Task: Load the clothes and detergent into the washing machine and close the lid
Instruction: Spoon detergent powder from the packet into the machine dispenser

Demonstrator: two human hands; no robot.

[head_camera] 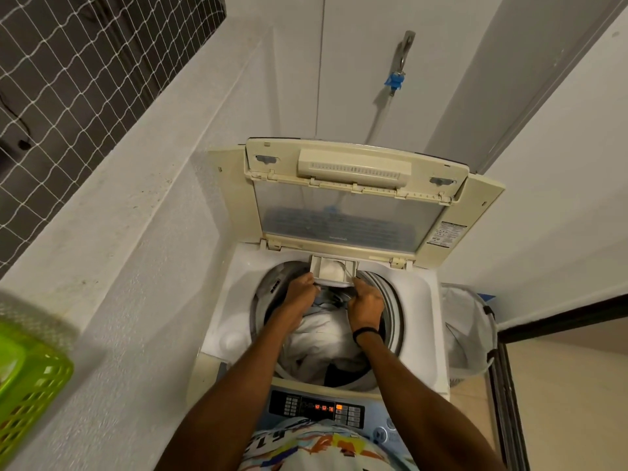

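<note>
A top-loading washing machine [238, 300] stands below me with its cream lid [353, 198] raised upright at the back. White and pale blue clothes [323, 338] fill the drum. At the drum's far rim a small detergent drawer [334, 268] is pulled out, with white powder inside. My left hand [300, 290] grips the drawer's left front corner. Fingers curled, my right hand [365, 300] holds the right front corner; a black band circles that wrist.
The lit control panel [316, 407] runs along the machine's near edge. A white mesh laundry hamper [469, 328] stands to the right. A green plastic basket [30, 379] sits on the ledge at the left. A tap with a blue fitting [396, 79] hangs on the wall behind.
</note>
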